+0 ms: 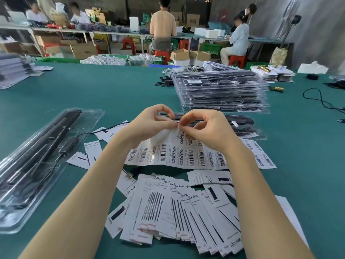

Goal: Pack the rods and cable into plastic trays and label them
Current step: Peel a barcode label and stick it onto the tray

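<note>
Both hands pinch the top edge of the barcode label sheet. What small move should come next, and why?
Probably peel one label free: the left hand and right hand pinch the raised top edge of the label sheet at one spot, as if starting to separate a sticker. A filled tray lies just behind the hands, so the label would likely go there next.

tray stack (pixel 222 90) blocks right, left-centre table (pixel 97 90) free

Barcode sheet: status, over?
Left hand and right hand pinching top edge of barcode sheet. Packed tray behind, unlabelled. Nothing blocking.
</note>
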